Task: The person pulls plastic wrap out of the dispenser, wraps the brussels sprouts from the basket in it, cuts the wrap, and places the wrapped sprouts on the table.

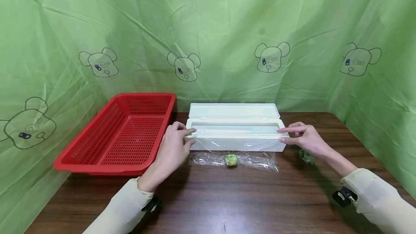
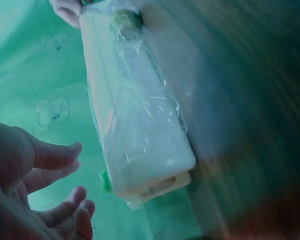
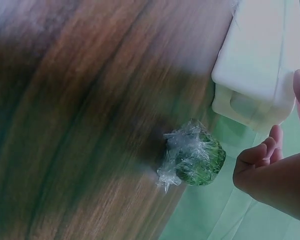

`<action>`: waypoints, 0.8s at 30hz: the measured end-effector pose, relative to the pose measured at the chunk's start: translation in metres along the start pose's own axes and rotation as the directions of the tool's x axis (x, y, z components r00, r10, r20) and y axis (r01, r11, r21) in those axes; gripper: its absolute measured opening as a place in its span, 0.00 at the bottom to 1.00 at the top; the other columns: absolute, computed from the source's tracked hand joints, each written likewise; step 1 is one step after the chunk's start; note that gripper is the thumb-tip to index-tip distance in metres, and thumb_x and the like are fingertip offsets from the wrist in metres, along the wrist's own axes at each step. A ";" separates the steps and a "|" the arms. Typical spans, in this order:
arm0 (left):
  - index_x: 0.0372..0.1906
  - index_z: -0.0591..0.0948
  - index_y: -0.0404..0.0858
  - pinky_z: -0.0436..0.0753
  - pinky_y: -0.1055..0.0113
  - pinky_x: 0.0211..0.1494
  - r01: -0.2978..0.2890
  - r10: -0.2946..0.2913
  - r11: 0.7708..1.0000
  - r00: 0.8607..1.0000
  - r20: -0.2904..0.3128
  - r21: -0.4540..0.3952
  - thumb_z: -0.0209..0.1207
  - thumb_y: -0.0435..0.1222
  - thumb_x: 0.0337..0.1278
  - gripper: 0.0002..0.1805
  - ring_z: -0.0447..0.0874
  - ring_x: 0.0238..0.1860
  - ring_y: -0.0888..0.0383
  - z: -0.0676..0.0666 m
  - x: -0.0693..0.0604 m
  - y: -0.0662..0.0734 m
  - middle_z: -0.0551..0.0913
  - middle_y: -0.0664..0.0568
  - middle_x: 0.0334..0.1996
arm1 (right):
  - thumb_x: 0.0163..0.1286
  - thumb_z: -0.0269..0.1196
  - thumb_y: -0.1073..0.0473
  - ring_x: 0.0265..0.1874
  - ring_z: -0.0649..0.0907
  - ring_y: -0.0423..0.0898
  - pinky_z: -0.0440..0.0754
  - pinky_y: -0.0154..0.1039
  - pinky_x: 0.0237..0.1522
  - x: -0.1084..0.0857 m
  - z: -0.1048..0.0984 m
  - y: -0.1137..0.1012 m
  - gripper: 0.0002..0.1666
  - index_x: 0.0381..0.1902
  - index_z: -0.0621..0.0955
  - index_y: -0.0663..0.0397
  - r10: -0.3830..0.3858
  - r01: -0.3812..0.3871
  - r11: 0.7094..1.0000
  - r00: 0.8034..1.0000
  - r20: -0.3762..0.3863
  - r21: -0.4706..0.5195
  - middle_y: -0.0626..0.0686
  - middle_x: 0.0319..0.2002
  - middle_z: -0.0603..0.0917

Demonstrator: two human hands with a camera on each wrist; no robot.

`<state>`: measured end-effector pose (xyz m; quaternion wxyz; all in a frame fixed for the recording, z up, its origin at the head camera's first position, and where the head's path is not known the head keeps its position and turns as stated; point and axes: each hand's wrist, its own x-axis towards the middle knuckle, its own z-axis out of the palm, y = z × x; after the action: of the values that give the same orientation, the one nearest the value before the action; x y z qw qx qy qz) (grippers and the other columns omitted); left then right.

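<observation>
A long white cling film dispenser box (image 1: 237, 144) stands on the table with its lid (image 1: 234, 110) raised at the back. Clear cling film (image 1: 256, 161) runs down over its front onto the tabletop. On that film sits a small yellow-green piece of vegetable (image 1: 231, 160). My left hand (image 1: 173, 143) is at the box's left end, thumb and fingers apart at the front edge. At the right end my right hand (image 1: 303, 138) has its index finger and thumb apart by the edge. Below it lies a dark green vegetable piece wrapped in film (image 3: 197, 155).
A red perforated plastic basket (image 1: 136, 169) stands at the left, close to my left forearm. Green curtains (image 1: 227, 17) with bear-head drawings hang behind and on both sides. Everything is on a dark brown wooden table (image 1: 260, 201).
</observation>
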<state>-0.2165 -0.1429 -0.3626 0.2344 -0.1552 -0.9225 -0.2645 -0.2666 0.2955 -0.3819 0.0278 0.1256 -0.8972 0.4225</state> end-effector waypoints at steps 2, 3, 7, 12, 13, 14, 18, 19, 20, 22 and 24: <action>0.52 0.92 0.40 0.76 0.49 0.49 0.043 -0.043 0.999 0.999 0.017 -0.005 0.78 0.30 0.51 0.20 0.76 0.46 0.42 0.002 0.003 -0.003 0.79 0.43 0.45 | 0.66 0.77 0.56 0.42 0.71 0.52 0.71 0.38 0.41 0.000 0.000 0.000 0.24 0.57 0.88 0.60 0.000 0.000 1.000 1.000 0.000 -0.003 0.60 0.54 0.78; 0.52 0.92 0.41 0.75 0.50 0.49 0.067 -0.066 0.998 0.998 0.023 -0.012 0.78 0.31 0.51 0.20 0.75 0.47 0.42 0.003 0.004 -0.004 0.79 0.43 0.45 | 0.66 0.77 0.56 0.42 0.71 0.52 0.71 0.38 0.41 0.000 0.001 0.000 0.24 0.57 0.88 0.60 0.001 -0.001 1.000 1.000 0.002 0.001 0.60 0.54 0.77; 0.50 0.93 0.44 0.73 0.50 0.49 0.127 -0.127 0.991 0.992 0.006 -0.043 0.78 0.31 0.52 0.18 0.73 0.47 0.42 0.009 0.006 -0.007 0.77 0.45 0.44 | 0.67 0.76 0.57 0.43 0.70 0.52 0.71 0.38 0.41 0.000 0.001 0.001 0.22 0.56 0.88 0.61 -0.003 0.003 1.000 1.000 0.009 0.007 0.59 0.54 0.76; 0.48 0.94 0.45 0.70 0.47 0.54 0.171 -0.176 0.978 0.984 -0.029 -0.123 0.77 0.31 0.53 0.15 0.69 0.50 0.40 0.017 0.007 -0.008 0.76 0.45 0.46 | 0.68 0.75 0.58 0.44 0.69 0.53 0.70 0.38 0.42 0.001 0.002 0.002 0.21 0.55 0.88 0.62 -0.009 0.009 1.000 1.000 0.010 0.014 0.58 0.54 0.75; 0.48 0.94 0.45 0.69 0.46 0.55 0.188 -0.194 0.971 0.981 -0.028 -0.145 0.77 0.31 0.54 0.15 0.68 0.52 0.40 0.019 0.008 -0.008 0.75 0.45 0.47 | 0.68 0.75 0.58 0.44 0.69 0.53 0.70 0.38 0.42 0.001 0.003 0.002 0.21 0.55 0.88 0.62 -0.009 0.009 1.000 1.000 0.009 0.018 0.59 0.54 0.75; 0.48 0.94 0.44 0.67 0.45 0.56 0.205 -0.213 0.965 0.977 -0.028 -0.166 0.77 0.31 0.54 0.15 0.67 0.53 0.40 0.020 0.008 -0.008 0.75 0.44 0.48 | 0.68 0.75 0.59 0.44 0.69 0.53 0.70 0.38 0.42 0.001 0.003 0.003 0.21 0.55 0.88 0.63 -0.011 0.010 1.000 1.000 0.011 0.023 0.59 0.55 0.75; 0.49 0.93 0.44 0.65 0.44 0.60 0.276 -0.285 0.928 0.959 0.002 -0.250 0.76 0.31 0.56 0.14 0.64 0.58 0.41 0.024 0.008 -0.008 0.74 0.42 0.55 | 0.68 0.75 0.59 0.44 0.69 0.53 0.70 0.38 0.42 0.001 0.003 0.004 0.21 0.56 0.88 0.63 -0.006 0.005 1.000 1.000 0.008 0.025 0.59 0.55 0.76; 0.49 0.93 0.44 0.65 0.45 0.61 0.288 -0.295 0.920 0.955 0.011 -0.266 0.75 0.30 0.57 0.15 0.63 0.59 0.41 0.025 0.008 -0.008 0.74 0.41 0.56 | 0.68 0.75 0.59 0.44 0.69 0.53 0.70 0.38 0.42 0.001 0.003 0.003 0.21 0.56 0.88 0.63 -0.005 0.005 1.000 1.000 0.007 0.024 0.59 0.55 0.76; 0.50 0.93 0.43 0.65 0.45 0.61 0.296 -0.303 0.913 0.953 0.020 -0.280 0.75 0.30 0.57 0.15 0.63 0.59 0.41 0.025 0.008 -0.008 0.74 0.40 0.57 | 0.68 0.75 0.59 0.44 0.69 0.53 0.70 0.38 0.42 0.000 0.003 0.004 0.21 0.56 0.88 0.63 -0.005 0.005 1.000 1.000 0.007 0.022 0.59 0.55 0.76; 0.51 0.93 0.42 0.65 0.46 0.62 0.309 -0.314 0.900 0.949 0.036 -0.306 0.74 0.29 0.59 0.15 0.64 0.60 0.41 0.026 0.007 -0.007 0.74 0.39 0.58 | 0.68 0.75 0.59 0.44 0.69 0.53 0.70 0.38 0.42 0.000 0.002 0.004 0.21 0.55 0.88 0.63 -0.005 0.005 1.000 1.000 0.006 0.021 0.59 0.55 0.76; 0.51 0.92 0.42 0.66 0.47 0.62 0.320 -0.322 0.892 0.946 0.047 -0.321 0.73 0.29 0.60 0.15 0.65 0.60 0.41 0.027 0.007 -0.007 0.74 0.39 0.58 | 0.68 0.75 0.59 0.44 0.69 0.53 0.70 0.38 0.42 0.000 0.002 0.003 0.21 0.55 0.88 0.63 -0.006 0.006 1.000 1.000 0.006 0.022 0.59 0.55 0.76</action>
<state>-0.2343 -0.1328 -0.3823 0.1620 -0.0365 -0.8784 -0.4481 -0.2675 0.2958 -0.3859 0.0251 0.1297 -0.8922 0.4319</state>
